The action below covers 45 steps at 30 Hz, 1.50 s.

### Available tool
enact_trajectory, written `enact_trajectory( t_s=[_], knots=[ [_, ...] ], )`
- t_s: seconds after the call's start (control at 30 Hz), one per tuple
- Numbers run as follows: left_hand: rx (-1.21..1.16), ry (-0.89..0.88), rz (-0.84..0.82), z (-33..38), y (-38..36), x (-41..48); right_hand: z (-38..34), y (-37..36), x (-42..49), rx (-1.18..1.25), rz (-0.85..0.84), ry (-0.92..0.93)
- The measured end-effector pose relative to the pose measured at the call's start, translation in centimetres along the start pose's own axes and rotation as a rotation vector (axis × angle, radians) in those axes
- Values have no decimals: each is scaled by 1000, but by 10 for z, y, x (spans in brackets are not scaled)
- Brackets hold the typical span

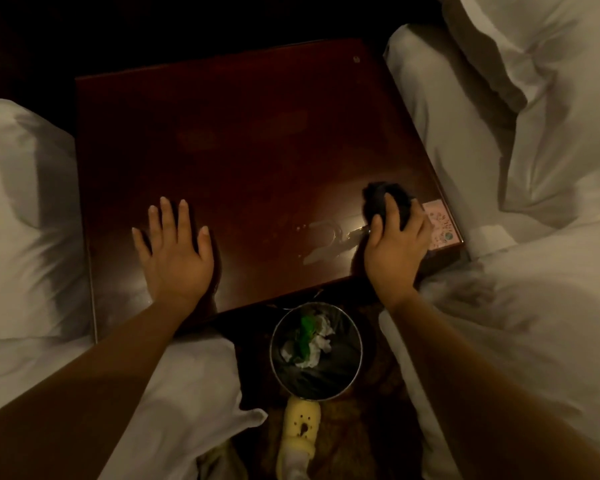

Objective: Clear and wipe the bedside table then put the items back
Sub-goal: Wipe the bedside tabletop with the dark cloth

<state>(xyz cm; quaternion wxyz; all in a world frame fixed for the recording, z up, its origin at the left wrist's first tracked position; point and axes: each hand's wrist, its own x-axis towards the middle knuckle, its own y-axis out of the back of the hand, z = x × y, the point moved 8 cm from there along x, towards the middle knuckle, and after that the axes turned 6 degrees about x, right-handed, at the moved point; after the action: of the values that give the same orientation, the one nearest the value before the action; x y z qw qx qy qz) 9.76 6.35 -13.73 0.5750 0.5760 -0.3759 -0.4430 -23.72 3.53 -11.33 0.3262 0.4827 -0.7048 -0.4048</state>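
Note:
The dark wooden bedside table (257,140) fills the middle of the view, its top bare except at the near right. My left hand (174,252) lies flat on the near left part of the top, fingers straight and spread. My right hand (397,240) grips a dark bunched cloth (381,197) pressed on the near right part of the table. A wet streak (326,242) shines on the wood just left of the cloth. A pink printed card (442,225) lies at the table's right edge, partly under my right hand.
White bedding and pillows (534,133) crowd the table's right side, and more white bedding (25,220) lies on the left. A round metal bin (278,355) with crumpled tissue and green waste stands on the floor before the table. A yellow slipper (300,431) lies below it.

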Motion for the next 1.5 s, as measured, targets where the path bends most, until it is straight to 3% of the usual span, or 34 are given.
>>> enact_trajectory(
  t_s=[0.4,0.73,1.1,1.3,1.5],
  knots=[
    [-43,0,-12,-1,-1,0,-72,-41,-63,65,15,-164],
    [-61,-5,3,-2,-3,1,-110,-68,-77,71,-1,-193],
    [-73,-9,18,-4,-6,1,-140,-86,-79,62,-118,-6],
    [-59,-17,15,-3,-4,1,-131,-80,-32,15,-216,234],
    [-41,-11,21,-3,-4,1,-106,-63,17,-36,-258,333]
  ],
)
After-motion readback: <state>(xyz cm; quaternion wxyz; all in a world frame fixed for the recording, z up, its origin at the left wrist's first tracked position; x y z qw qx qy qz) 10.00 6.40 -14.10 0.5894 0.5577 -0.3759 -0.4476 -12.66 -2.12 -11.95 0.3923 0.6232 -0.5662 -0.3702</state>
